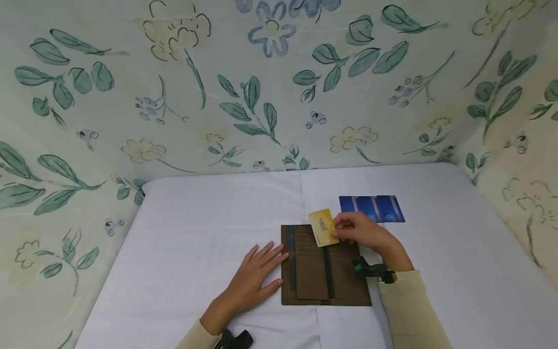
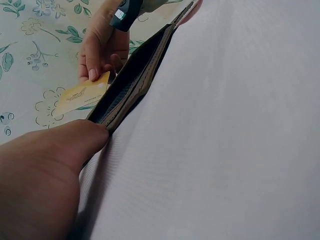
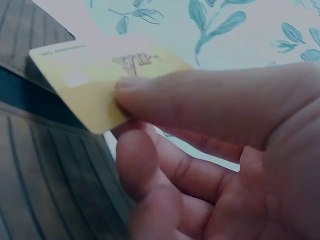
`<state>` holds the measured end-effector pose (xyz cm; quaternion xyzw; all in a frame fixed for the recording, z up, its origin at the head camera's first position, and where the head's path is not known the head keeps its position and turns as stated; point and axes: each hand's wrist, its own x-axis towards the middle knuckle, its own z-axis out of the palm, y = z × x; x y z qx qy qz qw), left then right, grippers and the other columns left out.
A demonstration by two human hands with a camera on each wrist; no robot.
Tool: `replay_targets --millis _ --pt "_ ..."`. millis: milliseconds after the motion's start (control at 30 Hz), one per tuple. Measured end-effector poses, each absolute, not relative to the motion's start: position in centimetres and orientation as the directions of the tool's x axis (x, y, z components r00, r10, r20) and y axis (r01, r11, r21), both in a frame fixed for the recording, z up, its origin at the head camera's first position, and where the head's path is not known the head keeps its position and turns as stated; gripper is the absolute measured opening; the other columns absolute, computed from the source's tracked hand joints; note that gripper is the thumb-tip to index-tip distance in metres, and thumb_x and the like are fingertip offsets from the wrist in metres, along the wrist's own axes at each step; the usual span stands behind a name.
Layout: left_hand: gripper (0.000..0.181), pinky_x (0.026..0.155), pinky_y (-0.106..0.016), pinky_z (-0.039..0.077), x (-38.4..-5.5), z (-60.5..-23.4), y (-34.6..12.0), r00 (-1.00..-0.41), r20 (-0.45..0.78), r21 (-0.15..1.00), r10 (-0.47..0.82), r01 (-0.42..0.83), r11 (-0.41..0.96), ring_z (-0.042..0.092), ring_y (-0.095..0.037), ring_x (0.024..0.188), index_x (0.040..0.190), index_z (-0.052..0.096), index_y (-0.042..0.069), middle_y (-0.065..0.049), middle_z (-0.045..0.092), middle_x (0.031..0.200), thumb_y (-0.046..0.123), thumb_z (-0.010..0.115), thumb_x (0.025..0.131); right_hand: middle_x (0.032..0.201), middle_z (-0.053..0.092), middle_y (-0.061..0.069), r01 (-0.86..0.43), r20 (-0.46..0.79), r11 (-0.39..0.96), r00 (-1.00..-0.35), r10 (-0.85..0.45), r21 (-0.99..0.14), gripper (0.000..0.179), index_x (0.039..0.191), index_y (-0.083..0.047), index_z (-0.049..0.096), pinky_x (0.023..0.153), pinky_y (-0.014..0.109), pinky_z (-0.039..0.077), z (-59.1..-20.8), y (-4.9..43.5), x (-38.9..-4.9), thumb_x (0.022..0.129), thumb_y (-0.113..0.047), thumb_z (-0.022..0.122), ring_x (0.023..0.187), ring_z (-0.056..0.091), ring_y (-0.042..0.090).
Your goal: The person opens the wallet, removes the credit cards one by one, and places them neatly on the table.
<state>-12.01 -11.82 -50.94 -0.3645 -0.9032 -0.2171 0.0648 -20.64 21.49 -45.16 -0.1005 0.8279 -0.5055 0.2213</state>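
Observation:
A yellow card (image 1: 321, 229) with "VIP" lettering is pinched between the thumb and fingers of my right hand (image 1: 359, 231), over the upper part of an open brown wallet (image 1: 311, 276). In the right wrist view the thumb lies across the face of the card (image 3: 85, 85), and the card slots (image 3: 40, 170) show below it. My left hand (image 1: 257, 276) rests at the wallet's left edge with its fingers spread and fingertips touching it. The left wrist view shows the left thumb (image 2: 75, 145) against the wallet's edge (image 2: 145, 80).
Several blue cards (image 1: 370, 208) lie in a row on the white tablecloth (image 1: 218, 213), just beyond the right hand. Floral fabric (image 1: 270, 121) rises behind the table and along its sides. Each wrist wears a black camera (image 1: 237, 339).

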Motion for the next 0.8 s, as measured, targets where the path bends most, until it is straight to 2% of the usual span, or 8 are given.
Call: replay_targets --millis 233,400,600,800 --pt "0.059 0.113 -0.056 0.017 -12.0 -51.0 -11.9 -0.716 0.295 0.337 0.633 0.698 0.632 0.026 -0.027 0.144 0.149 0.039 0.020 0.000 0.033 0.155 0.039 0.057 0.095 0.085 0.063 0.010 0.013 -0.202 0.499 -0.923 -0.326 -0.866 0.022 0.105 -0.002 0.062 0.062 0.033 0.049 -44.5 23.6 -20.5 0.092 -0.020 0.066 0.075 0.056 0.026" --pt "0.059 0.113 -0.056 0.017 -11.8 -50.9 -11.9 -0.720 0.291 0.344 0.630 0.693 0.633 0.026 -0.027 0.144 0.148 0.040 0.020 -0.001 0.033 0.155 0.039 0.057 0.095 0.088 0.061 0.012 0.086 -0.231 0.486 -0.941 -0.247 -0.870 0.028 0.111 0.001 0.060 0.066 0.035 0.052 -44.0 25.0 -20.4 0.095 -0.023 0.062 0.080 0.055 0.027" --pt "0.059 0.114 -0.055 0.015 -11.8 -50.8 -11.9 -0.725 0.282 0.366 0.629 0.687 0.628 0.025 -0.026 0.144 0.149 0.040 0.020 0.000 0.032 0.155 0.039 0.057 0.096 0.104 0.058 0.016 0.168 -0.271 0.510 -0.954 -0.133 -0.844 0.042 0.119 0.004 0.059 0.074 0.032 0.053 -43.5 27.0 -20.0 0.098 -0.032 0.057 0.089 0.054 0.027" --pt "0.059 0.113 -0.056 0.018 -11.9 -50.8 -11.9 -0.717 0.300 0.356 0.629 0.696 0.623 0.027 -0.027 0.143 0.148 0.041 0.019 -0.001 0.034 0.155 0.038 0.058 0.095 0.109 0.057 0.020 0.197 -0.279 0.520 -0.957 -0.084 -0.831 0.047 0.125 0.009 0.054 0.074 0.028 0.053 -43.1 29.0 -19.1 0.099 -0.031 0.054 0.090 0.054 0.027"
